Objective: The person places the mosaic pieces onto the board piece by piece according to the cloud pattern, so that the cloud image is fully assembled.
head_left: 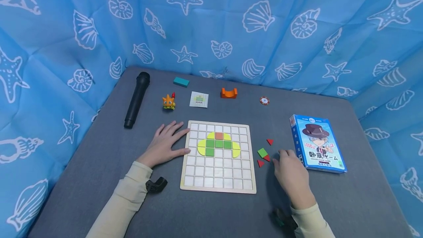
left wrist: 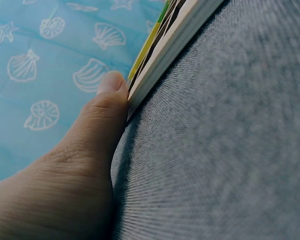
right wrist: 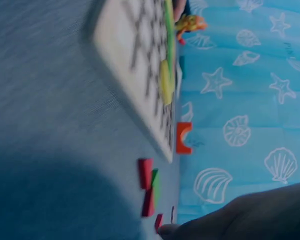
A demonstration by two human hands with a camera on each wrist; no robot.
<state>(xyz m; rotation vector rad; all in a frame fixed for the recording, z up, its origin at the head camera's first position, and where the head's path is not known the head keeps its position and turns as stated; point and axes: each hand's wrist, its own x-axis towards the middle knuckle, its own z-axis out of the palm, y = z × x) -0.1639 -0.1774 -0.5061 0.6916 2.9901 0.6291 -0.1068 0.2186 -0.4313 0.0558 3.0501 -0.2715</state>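
Plainly, the left hand [head_left: 166, 144] is spread and holds nothing, its thumb and a finger touching the left edge of the grid board [head_left: 219, 172]. Coloured tiles [head_left: 219, 144] lie on the board. Right of the board, the right hand [head_left: 292, 177] bends its fingers near red triangles [head_left: 260, 163] and a green square [head_left: 262, 152]; I cannot tell whether it pinches one. Beyond the board lie a card [head_left: 199, 99] and an orange block [head_left: 229, 94]; farther right of it, a blue box [head_left: 318, 144].

"What's the board [head_left: 218, 189] made of?"
"Smooth pale wood along its rim, by its look."
"And the table cover [head_left: 198, 216]?"
"Matt grey cloth, finely ribbed. The curtain [head_left: 218, 17] looks like smooth, creased fabric."
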